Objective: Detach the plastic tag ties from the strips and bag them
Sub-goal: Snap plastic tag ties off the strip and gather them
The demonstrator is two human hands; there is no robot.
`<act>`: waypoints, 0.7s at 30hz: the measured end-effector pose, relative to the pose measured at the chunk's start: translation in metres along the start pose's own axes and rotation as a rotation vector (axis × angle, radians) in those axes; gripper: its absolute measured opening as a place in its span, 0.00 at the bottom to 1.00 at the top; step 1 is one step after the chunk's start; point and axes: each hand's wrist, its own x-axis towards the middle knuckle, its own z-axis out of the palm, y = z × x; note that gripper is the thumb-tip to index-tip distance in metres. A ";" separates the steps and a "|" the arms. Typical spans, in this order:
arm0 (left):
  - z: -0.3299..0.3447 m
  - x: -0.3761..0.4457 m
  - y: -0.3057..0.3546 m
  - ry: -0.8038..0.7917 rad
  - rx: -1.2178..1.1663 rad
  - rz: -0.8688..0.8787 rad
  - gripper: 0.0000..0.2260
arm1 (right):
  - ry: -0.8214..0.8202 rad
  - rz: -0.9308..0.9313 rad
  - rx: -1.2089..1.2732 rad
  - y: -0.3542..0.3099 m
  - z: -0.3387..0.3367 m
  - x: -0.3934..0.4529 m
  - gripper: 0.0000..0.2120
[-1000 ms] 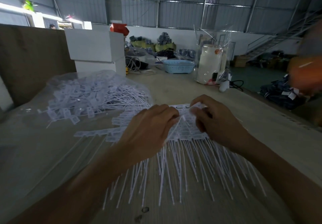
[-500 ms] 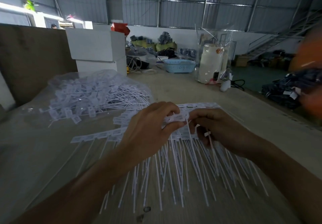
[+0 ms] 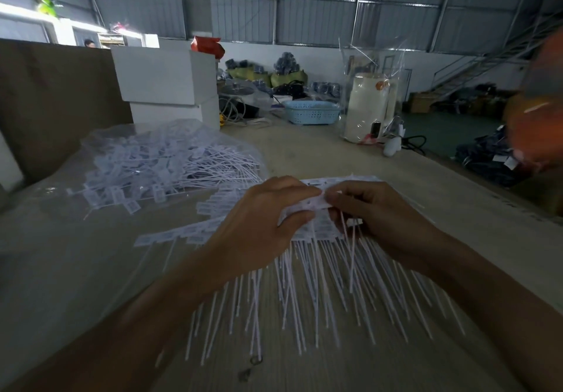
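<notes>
Strips of white plastic tag ties [image 3: 320, 272] lie fanned on the table, label heads at the far end and thin tails pointing toward me. My left hand [image 3: 262, 227] pinches the raised top strip by its heads. My right hand [image 3: 374, 218] grips the same strip just to the right, and a few loose ties hang down from its curled fingers. A clear plastic bag [image 3: 146, 160] with several detached ties inside lies at the left, its mouth facing the strips.
White boxes [image 3: 167, 86] are stacked behind the bag, beside a brown board [image 3: 51, 102]. Farther back stand a blue basket [image 3: 313, 112] and a white canister in clear wrap [image 3: 370, 108]. The table edge [image 3: 487, 190] runs diagonally on the right. Something blurred and orange [image 3: 536, 123] is at far right.
Both hands stayed on the top strip. The right hand pulled down and away from the left with a tie, then came back up against the left hand's fingertips.
</notes>
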 end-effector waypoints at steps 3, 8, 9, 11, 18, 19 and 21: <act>-0.001 0.000 -0.003 0.047 0.046 -0.068 0.16 | 0.022 0.047 0.087 0.001 -0.002 0.001 0.11; -0.002 -0.002 -0.002 0.088 0.092 -0.081 0.12 | 0.011 0.060 0.096 0.001 0.002 0.000 0.10; -0.002 -0.002 -0.001 0.097 0.098 -0.072 0.12 | -0.001 0.045 0.077 0.000 0.002 0.000 0.11; -0.003 -0.002 0.000 0.126 0.115 -0.046 0.11 | -0.016 0.013 0.055 0.000 0.002 0.000 0.14; -0.002 -0.002 0.001 0.131 0.125 -0.005 0.11 | 0.090 -0.279 -0.400 0.001 0.001 0.000 0.13; -0.002 -0.002 0.002 0.123 0.120 -0.011 0.11 | 0.106 -0.326 -0.463 0.001 0.000 0.000 0.13; -0.003 -0.001 0.002 0.112 0.102 -0.023 0.11 | 0.115 -0.358 -0.481 0.000 0.000 0.001 0.12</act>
